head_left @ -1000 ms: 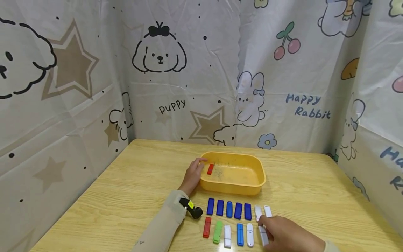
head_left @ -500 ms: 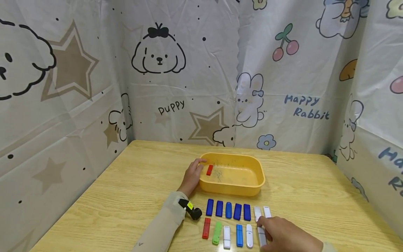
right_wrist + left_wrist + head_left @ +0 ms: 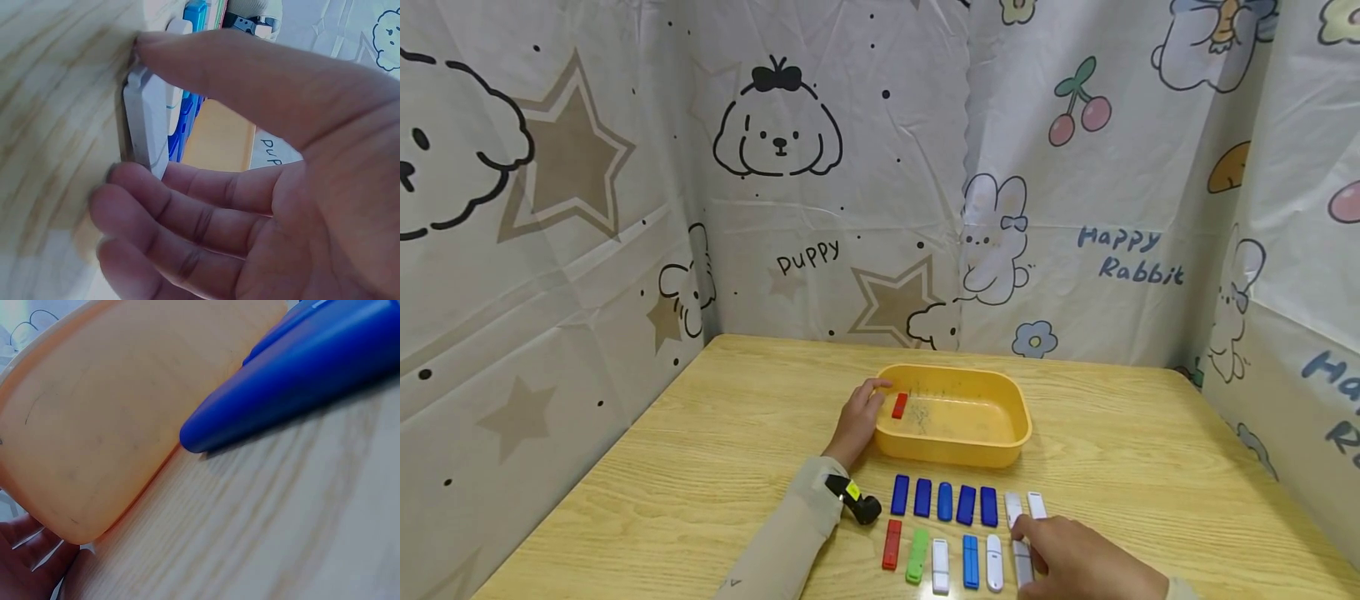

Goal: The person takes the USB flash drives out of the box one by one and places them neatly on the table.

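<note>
My left hand [image 3: 867, 400] holds the left end of a yellow tray [image 3: 1000, 454], fingers over its rim; in the left wrist view the palm [image 3: 28, 559] lies beside the tray's outer wall [image 3: 106, 406]. A small red stick [image 3: 899, 406] lies inside the tray. My right hand [image 3: 1033, 546] is at the table's front edge and pinches a white USB stick [image 3: 1022, 571]. In the right wrist view the thumb and fingers hold that white stick [image 3: 147, 119] on the wood.
Two rows of sticks lie in front of the tray: several blue ones [image 3: 945, 500] and two white ones [image 3: 1037, 504] behind, then red [image 3: 892, 544], green [image 3: 917, 554], white [image 3: 940, 565] and blue [image 3: 971, 560]. Printed cloth walls enclose the wooden table [image 3: 715, 450].
</note>
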`<action>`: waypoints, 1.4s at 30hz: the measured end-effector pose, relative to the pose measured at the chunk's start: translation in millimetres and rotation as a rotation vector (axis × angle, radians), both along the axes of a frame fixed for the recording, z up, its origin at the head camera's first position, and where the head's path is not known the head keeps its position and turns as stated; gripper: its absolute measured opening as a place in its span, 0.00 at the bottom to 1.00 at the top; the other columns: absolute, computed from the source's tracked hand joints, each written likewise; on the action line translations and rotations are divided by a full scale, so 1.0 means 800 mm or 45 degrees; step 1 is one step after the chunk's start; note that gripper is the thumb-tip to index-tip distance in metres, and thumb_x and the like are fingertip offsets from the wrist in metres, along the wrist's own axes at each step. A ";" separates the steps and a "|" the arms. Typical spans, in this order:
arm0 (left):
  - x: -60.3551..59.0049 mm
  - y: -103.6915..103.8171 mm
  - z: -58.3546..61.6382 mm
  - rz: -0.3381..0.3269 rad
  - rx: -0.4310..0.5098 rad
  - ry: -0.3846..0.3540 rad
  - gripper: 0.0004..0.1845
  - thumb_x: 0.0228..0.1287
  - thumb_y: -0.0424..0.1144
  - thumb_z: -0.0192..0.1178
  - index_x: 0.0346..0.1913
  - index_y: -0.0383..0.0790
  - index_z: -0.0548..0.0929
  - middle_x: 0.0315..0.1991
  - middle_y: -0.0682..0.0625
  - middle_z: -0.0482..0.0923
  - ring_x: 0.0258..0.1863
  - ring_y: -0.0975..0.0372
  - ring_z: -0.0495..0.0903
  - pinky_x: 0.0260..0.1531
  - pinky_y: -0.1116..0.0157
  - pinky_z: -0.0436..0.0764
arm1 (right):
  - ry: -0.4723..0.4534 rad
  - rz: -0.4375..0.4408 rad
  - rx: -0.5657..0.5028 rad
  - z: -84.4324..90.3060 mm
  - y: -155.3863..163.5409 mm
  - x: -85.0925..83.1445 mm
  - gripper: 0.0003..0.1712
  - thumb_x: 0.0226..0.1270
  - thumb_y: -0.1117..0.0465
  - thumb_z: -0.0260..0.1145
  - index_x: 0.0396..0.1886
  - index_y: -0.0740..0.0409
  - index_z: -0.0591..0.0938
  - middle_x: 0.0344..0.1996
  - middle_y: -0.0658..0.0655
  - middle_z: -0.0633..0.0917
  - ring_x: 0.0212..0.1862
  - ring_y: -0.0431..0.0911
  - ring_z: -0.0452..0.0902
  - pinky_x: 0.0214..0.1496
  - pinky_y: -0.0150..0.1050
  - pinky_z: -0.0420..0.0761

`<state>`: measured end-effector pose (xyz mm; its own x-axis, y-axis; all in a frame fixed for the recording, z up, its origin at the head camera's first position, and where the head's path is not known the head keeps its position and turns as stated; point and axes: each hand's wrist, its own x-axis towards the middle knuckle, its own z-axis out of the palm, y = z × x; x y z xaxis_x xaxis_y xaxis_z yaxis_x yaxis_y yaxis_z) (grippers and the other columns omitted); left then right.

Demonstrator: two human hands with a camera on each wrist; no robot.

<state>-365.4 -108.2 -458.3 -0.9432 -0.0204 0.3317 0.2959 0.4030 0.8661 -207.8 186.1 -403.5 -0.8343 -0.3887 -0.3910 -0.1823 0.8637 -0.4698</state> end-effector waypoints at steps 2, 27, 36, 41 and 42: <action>0.000 0.000 0.000 -0.002 0.005 -0.003 0.16 0.72 0.41 0.46 0.54 0.42 0.78 0.55 0.42 0.74 0.57 0.49 0.72 0.58 0.48 0.69 | 0.005 0.009 -0.005 0.000 0.000 0.000 0.26 0.49 0.50 0.77 0.46 0.52 0.79 0.22 0.51 0.76 0.24 0.44 0.70 0.25 0.35 0.66; 0.000 0.000 0.000 -0.010 0.005 -0.026 0.15 0.73 0.41 0.45 0.55 0.44 0.78 0.57 0.42 0.73 0.59 0.49 0.71 0.60 0.48 0.67 | 0.006 0.015 -0.050 0.007 0.003 0.004 0.29 0.49 0.49 0.76 0.50 0.52 0.77 0.20 0.51 0.75 0.23 0.44 0.69 0.23 0.34 0.63; 0.001 0.000 0.001 -0.004 0.011 -0.034 0.16 0.72 0.41 0.45 0.55 0.42 0.78 0.56 0.42 0.73 0.58 0.50 0.71 0.59 0.48 0.67 | 0.266 0.261 -0.025 0.031 0.004 -0.010 0.26 0.53 0.47 0.74 0.47 0.52 0.76 0.22 0.45 0.74 0.23 0.38 0.68 0.25 0.34 0.69; 0.002 0.000 0.002 -0.017 0.036 -0.036 0.16 0.72 0.41 0.45 0.55 0.43 0.78 0.56 0.42 0.73 0.57 0.50 0.71 0.59 0.49 0.68 | 0.466 0.320 -0.070 0.055 -0.009 -0.025 0.24 0.54 0.48 0.74 0.45 0.54 0.77 0.23 0.44 0.76 0.23 0.37 0.68 0.25 0.33 0.71; 0.002 0.000 0.002 -0.018 0.041 -0.038 0.16 0.72 0.41 0.45 0.55 0.43 0.78 0.56 0.42 0.73 0.57 0.50 0.71 0.59 0.49 0.68 | 0.498 0.326 -0.082 0.059 -0.013 -0.030 0.23 0.54 0.48 0.74 0.45 0.53 0.78 0.23 0.44 0.76 0.23 0.37 0.68 0.26 0.33 0.71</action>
